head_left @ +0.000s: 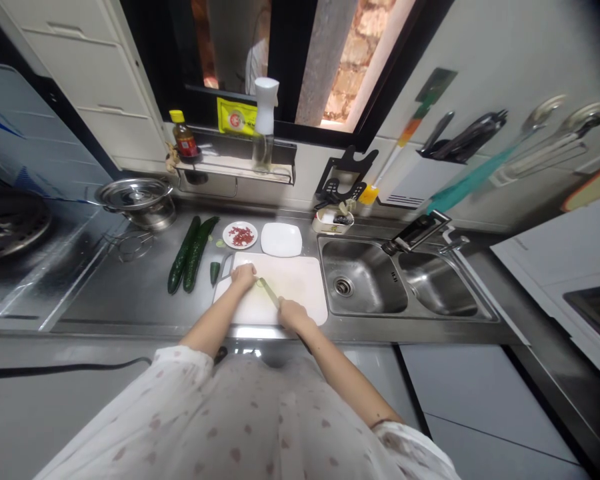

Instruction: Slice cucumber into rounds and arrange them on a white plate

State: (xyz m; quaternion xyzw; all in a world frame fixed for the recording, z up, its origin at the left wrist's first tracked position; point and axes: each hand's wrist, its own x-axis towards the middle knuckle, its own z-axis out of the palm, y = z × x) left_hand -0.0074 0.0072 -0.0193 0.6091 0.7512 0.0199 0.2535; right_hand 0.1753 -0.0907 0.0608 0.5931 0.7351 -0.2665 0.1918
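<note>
On the white cutting board, my right hand is wrapped round the handle of a kitchen knife. Its blade points up and left toward the fingertips of my left hand. Those fingers are curled down at the board's left part; what they hold is mostly hidden, with a bit of pale green showing by the blade tip. Left of the board lies a short dark green cucumber piece. Two whole cucumbers rest side by side farther left.
Behind the board stand a small plate of chopped red pieces and a white square plate. A double sink lies to the right. A steel pot sits back left, under a wall shelf with bottles.
</note>
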